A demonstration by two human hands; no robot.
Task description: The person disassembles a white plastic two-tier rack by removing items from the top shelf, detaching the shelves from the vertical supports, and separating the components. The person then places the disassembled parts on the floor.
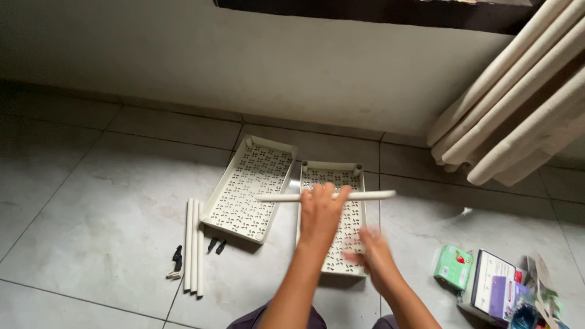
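My left hand (321, 210) grips a white plastic tube (368, 195) and holds it level above a cream perforated tray (359, 210) on the tiled floor. My right hand (373, 251) is blurred, low by that tray's near right corner; I cannot tell whether it touches the tray. A second cream perforated tray (244, 189) lies tilted to the left of the first. Three more white tubes (194, 244) lie side by side on the floor left of the trays.
Small black and white fittings (177, 259) lie beside the tubes, two more black fittings (216, 245) near the left tray. A green box (453, 265), a white-and-purple box (495, 283) and other packets sit at the right. Cream curtain folds (518, 103) hang at the upper right, by the wall.
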